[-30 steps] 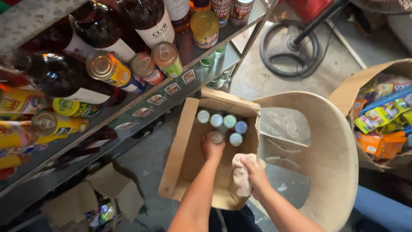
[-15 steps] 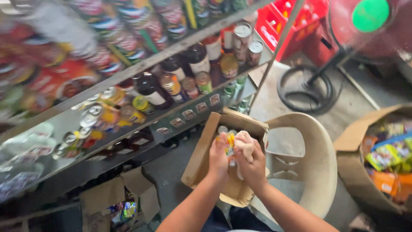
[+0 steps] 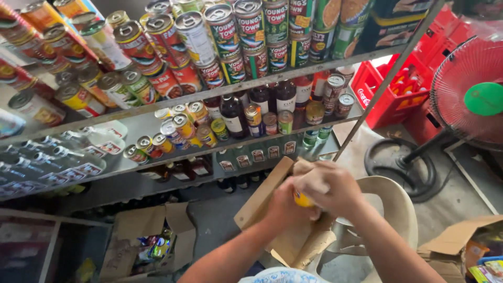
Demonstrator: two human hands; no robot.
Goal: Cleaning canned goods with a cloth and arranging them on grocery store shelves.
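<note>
My left hand (image 3: 280,208) is closed around a small yellow jar (image 3: 302,199), held just above an open cardboard box (image 3: 260,202). Over the jar's top, my right hand (image 3: 338,189) presses a beige cloth (image 3: 308,178). Both hands meet in front of my chest. The box rests on a beige plastic chair (image 3: 401,212), and my hands hide what is inside it.
Metal shelves (image 3: 157,107) packed with tins, jars and dark bottles rise ahead and to the left. A red fan (image 3: 474,97) and a red crate (image 3: 387,99) stand at right. Open boxes of packets lie on the floor at lower left (image 3: 149,241) and lower right (image 3: 461,251).
My left hand lifted a yellow jar out of the box and my right hand brought the cloth onto it. The view tilted up toward the higher shelves.
</note>
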